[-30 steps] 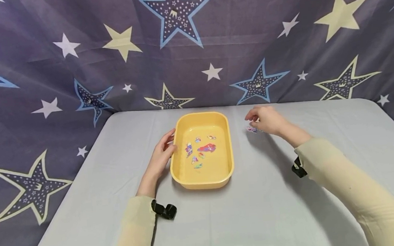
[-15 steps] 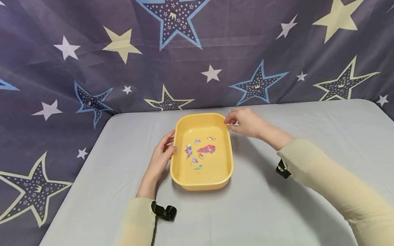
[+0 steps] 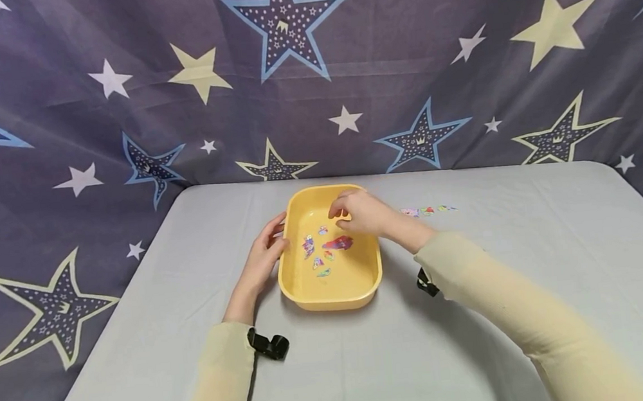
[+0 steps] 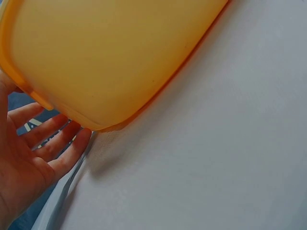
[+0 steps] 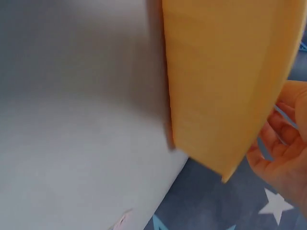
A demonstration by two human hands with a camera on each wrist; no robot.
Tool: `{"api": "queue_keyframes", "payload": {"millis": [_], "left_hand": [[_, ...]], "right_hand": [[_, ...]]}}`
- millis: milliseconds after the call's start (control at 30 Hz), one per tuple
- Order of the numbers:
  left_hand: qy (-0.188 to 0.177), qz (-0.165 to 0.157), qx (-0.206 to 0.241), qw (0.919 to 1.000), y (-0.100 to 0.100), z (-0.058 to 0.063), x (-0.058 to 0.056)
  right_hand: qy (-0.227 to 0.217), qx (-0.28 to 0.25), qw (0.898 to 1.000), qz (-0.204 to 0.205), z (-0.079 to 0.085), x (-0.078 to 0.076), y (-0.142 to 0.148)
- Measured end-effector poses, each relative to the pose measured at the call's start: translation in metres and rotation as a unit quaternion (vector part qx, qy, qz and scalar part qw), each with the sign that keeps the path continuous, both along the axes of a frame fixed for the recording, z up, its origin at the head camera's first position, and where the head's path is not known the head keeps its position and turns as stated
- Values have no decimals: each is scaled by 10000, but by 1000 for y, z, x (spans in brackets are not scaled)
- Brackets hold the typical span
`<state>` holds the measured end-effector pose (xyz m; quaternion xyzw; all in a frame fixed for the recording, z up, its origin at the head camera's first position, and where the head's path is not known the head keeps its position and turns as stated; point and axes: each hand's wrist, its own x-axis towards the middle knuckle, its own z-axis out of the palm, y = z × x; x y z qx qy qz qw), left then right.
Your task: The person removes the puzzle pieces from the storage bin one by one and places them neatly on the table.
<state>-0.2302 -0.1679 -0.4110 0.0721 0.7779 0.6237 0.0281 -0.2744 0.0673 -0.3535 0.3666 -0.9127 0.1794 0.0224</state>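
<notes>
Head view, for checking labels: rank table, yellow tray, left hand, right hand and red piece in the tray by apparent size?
Largest to smallest:
1. Table
2. Yellow tray
3. Left hand and right hand: too alike to rank
4. Red piece

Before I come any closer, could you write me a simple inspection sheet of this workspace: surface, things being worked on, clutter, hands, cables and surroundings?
Surface: pale table covering, faintly creased.
Job's things: yellow tray standing upright, with several small colourful cutouts inside; a short row of other cutouts lies on the table to its right.
Clutter: nothing seen besides these things.
Hands: left hand touches the tray's left side; right hand is over the tray's far right part, fingers bent; whether it holds anything can't be told.
Cables: nothing seen.
Surroundings: dark star-patterned cloth behind and to the left.
</notes>
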Motion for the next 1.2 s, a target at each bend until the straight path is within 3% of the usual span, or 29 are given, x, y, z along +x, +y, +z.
{"api": "queue_keyframes", "payload": {"millis": [133, 367, 600, 767, 1200], "left_hand": [[28, 68, -11, 10000, -2, -8, -5], [32, 111, -36, 9999, -2, -9, -5], [-8, -73, 10, 10000, 4, 17, 11], [43, -94, 55, 9999, 4, 18, 12], [-40, -26, 0, 10000, 5, 16, 11]], "right_hand": [[-238, 120, 9996, 88, -3, 1, -12], [-419, 430, 9979, 254, -10, 1, -32], [-557, 777, 9942, 502, -21, -1, -46], [-519, 954, 9920, 644, -27, 1, -52], [-394, 1225, 9907, 431, -37, 1, -57]]}}
